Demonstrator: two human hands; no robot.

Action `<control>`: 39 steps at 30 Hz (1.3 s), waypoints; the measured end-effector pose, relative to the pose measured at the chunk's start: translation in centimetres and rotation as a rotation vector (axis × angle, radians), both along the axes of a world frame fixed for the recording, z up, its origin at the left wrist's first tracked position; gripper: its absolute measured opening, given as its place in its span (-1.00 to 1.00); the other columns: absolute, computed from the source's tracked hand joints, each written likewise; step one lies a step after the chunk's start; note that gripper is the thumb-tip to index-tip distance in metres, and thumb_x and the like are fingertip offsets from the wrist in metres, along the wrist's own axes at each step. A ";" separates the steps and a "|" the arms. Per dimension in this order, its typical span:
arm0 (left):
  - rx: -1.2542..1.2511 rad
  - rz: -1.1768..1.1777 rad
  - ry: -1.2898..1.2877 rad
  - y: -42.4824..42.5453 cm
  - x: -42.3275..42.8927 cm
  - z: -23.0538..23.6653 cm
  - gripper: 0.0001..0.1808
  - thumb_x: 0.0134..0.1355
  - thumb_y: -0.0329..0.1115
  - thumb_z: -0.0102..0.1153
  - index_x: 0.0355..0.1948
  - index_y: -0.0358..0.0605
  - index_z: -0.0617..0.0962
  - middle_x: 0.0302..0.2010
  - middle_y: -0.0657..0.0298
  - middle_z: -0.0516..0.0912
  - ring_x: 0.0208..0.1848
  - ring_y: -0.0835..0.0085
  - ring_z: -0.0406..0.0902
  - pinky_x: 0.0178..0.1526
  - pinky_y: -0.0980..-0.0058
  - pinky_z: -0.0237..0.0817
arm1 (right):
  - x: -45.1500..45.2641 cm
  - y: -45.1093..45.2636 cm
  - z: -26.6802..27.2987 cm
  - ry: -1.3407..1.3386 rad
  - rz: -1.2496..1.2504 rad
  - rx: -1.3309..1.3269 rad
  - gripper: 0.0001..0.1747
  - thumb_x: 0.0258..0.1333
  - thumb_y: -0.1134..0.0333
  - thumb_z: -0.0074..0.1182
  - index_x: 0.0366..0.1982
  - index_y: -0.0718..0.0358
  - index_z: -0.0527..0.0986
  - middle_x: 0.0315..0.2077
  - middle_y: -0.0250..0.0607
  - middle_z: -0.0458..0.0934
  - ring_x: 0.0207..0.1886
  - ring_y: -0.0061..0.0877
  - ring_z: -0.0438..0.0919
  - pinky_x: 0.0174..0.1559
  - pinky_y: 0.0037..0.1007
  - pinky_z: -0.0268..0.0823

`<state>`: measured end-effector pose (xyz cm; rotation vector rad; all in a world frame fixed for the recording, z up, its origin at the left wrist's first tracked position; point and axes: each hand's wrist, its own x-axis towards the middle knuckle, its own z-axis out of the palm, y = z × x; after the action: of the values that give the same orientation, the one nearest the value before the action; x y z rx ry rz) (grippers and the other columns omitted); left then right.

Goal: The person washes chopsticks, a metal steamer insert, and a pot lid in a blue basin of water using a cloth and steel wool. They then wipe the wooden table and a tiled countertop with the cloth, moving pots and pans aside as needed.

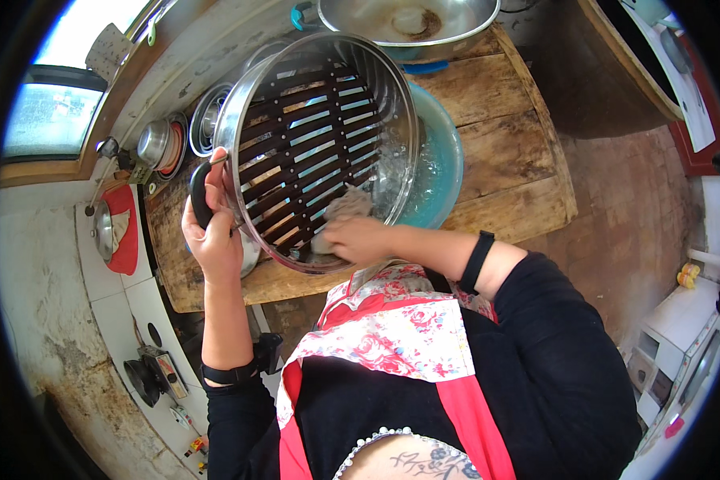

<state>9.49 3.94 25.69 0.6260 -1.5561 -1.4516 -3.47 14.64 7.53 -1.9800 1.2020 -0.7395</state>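
Note:
A round metal steamer tier [405,180] with a dark slatted bottom is held tilted above a turquoise basin [450,144] of water. My left hand [213,231] grips its black side handle [199,195]. Inside the near rim, my right hand [357,239] holds a wet greyish cloth [349,205] against the lower wall and slats. The fingertips of my right hand are partly hidden by the cloth. Part of the basin shows through the gaps between the slats.
Beneath is a wooden table [504,120]. A large metal pan [456,41] stands at its far end, near a blue object [426,67]. Metal bowls [155,144] and round metal ware [207,120] line the wall at left. A big dark vat [600,72] stands beyond the table.

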 end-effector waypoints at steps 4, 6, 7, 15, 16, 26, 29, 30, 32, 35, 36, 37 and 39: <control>-0.185 0.135 -0.261 0.5 -0.1 0.0 -0.74 -0.14 -0.72 -0.35 -0.43 -0.28 0.35 0.08 -0.15 0.37 0.25 0.12 0.22 0.32 0.16 -0.10 | -5.6 0.6 -1.2 0.533 -0.044 0.060 -0.72 -0.13 0.19 -0.12 -0.45 0.16 0.55 -0.38 -0.15 0.54 -0.25 -0.25 0.51 -0.21 -0.19 0.34; -0.241 0.167 -0.269 0.6 -0.3 0.1 -0.74 -0.10 -0.72 -0.35 -0.41 -0.29 0.36 0.06 -0.14 0.40 0.23 0.12 0.25 0.30 0.17 -0.06 | -7.5 0.4 -1.3 0.634 -0.061 0.106 -0.72 -0.13 0.20 -0.12 -0.50 0.17 0.56 -0.44 -0.14 0.56 -0.32 -0.23 0.54 -0.26 -0.19 0.36; -0.269 0.180 -0.272 0.6 -0.5 0.3 -0.74 -0.08 -0.73 -0.35 -0.40 -0.30 0.36 0.04 -0.14 0.42 0.22 0.11 0.27 0.30 0.17 -0.03 | -8.2 0.4 -1.2 0.687 -0.060 0.132 -0.72 -0.13 0.20 -0.12 -0.52 0.17 0.56 -0.48 -0.13 0.57 -0.35 -0.23 0.55 -0.28 -0.18 0.37; -0.816 0.267 -0.345 0.4 -1.5 2.6 -0.86 -0.09 -0.74 -0.13 -0.53 -0.32 0.42 -0.18 -0.01 0.60 -0.09 0.21 0.56 0.09 0.31 0.25 | -11.3 1.1 -0.3 0.595 -0.160 0.306 -0.72 -0.10 0.19 -0.05 -0.56 0.23 0.56 -0.47 -0.06 0.58 -0.39 -0.16 0.55 -0.31 -0.18 0.38; -0.853 0.283 -0.346 0.4 -1.6 2.8 -0.87 -0.11 -0.73 -0.11 -0.58 -0.32 0.42 -0.23 -0.01 0.60 -0.12 0.13 0.58 0.12 0.20 0.25 | -11.6 0.9 -0.5 0.581 -0.124 0.320 -0.72 -0.10 0.19 -0.03 -0.55 0.24 0.57 -0.47 -0.05 0.58 -0.39 -0.15 0.55 -0.31 -0.19 0.38; -1.100 0.178 -0.237 3.3 -1.0 3.6 -0.80 0.07 -0.61 0.03 -0.65 -0.33 0.34 -0.38 0.05 0.54 -0.13 -0.16 0.53 0.10 -0.12 0.21 | -10.4 -2.0 -4.8 0.006 -1.034 -0.361 -0.76 -0.07 0.28 0.10 -0.39 0.31 0.49 -0.37 -0.03 0.55 -0.30 -0.09 0.51 -0.28 -0.17 0.36; -1.053 0.285 -0.143 4.7 1.1 4.5 -0.78 0.10 -0.62 0.01 -0.63 -0.33 0.30 -0.40 0.08 0.44 -0.16 -0.20 0.52 0.03 -0.21 0.25 | -10.5 -1.4 -5.3 0.047 -1.057 -0.429 -0.79 -0.07 0.31 0.10 -0.39 0.30 0.51 -0.40 -0.06 0.56 -0.31 -0.12 0.52 -0.28 -0.21 0.36; -1.098 0.284 -0.136 5.1 1.9 4.8 -0.79 0.10 -0.63 0.00 -0.62 -0.33 0.30 -0.42 0.09 0.42 -0.16 -0.19 0.52 0.02 -0.21 0.27 | -10.6 -1.1 -5.3 0.037 -1.063 -0.423 -0.80 -0.08 0.31 0.11 -0.39 0.29 0.51 -0.40 -0.06 0.57 -0.31 -0.14 0.52 -0.28 -0.22 0.37; -1.199 0.324 -0.199 5.6 3.3 5.2 -0.81 0.10 -0.62 0.01 -0.60 -0.32 0.31 -0.45 0.13 0.39 -0.17 -0.17 0.53 0.00 -0.20 0.29 | -10.7 -0.3 -4.8 0.003 -1.076 -0.394 -0.81 -0.09 0.33 0.12 -0.40 0.28 0.53 -0.41 -0.08 0.57 -0.31 -0.17 0.53 -0.27 -0.25 0.37; -1.238 -0.023 -0.243 6.8 5.2 5.8 -0.78 0.06 -0.51 0.15 -0.58 -0.21 0.34 -0.43 0.18 0.42 -0.20 0.03 0.58 0.02 -0.13 0.30 | -10.8 0.4 -2.9 -0.104 -1.132 -0.370 -0.84 -0.10 0.35 0.14 -0.41 0.27 0.55 -0.42 -0.11 0.59 -0.31 -0.21 0.54 -0.26 -0.29 0.38; -1.257 -0.067 -0.213 7.2 5.5 5.6 -0.77 0.04 -0.48 0.19 -0.58 -0.17 0.35 -0.42 0.20 0.43 -0.20 0.09 0.59 0.03 -0.11 0.31 | -10.9 0.4 -2.0 -0.151 -1.162 -0.379 -0.84 -0.11 0.36 0.15 -0.42 0.26 0.56 -0.42 -0.12 0.59 -0.31 -0.22 0.54 -0.25 -0.30 0.38; -1.234 -0.042 -0.265 7.6 5.5 5.3 -0.78 0.08 -0.45 0.16 -0.56 -0.19 0.34 -0.42 0.20 0.45 -0.20 0.05 0.59 0.04 -0.11 0.30 | -11.0 0.1 -1.0 -0.202 -1.185 -0.396 -0.85 -0.11 0.37 0.16 -0.42 0.26 0.56 -0.43 -0.12 0.59 -0.31 -0.24 0.54 -0.25 -0.31 0.38; -1.157 -0.029 -0.057 5.7 5.0 4.2 -0.81 0.14 -0.48 0.06 -0.54 -0.22 0.33 -0.45 0.20 0.44 -0.16 -0.05 0.56 0.08 -0.10 0.25 | -11.5 -0.9 1.2 -0.266 -1.204 -0.464 -0.86 -0.12 0.39 0.17 -0.43 0.25 0.58 -0.43 -0.14 0.60 -0.30 -0.26 0.55 -0.24 -0.34 0.39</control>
<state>14.53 9.59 29.91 -0.0603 -2.0959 -0.3555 -15.00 13.70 8.68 -1.2012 2.1539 -1.9198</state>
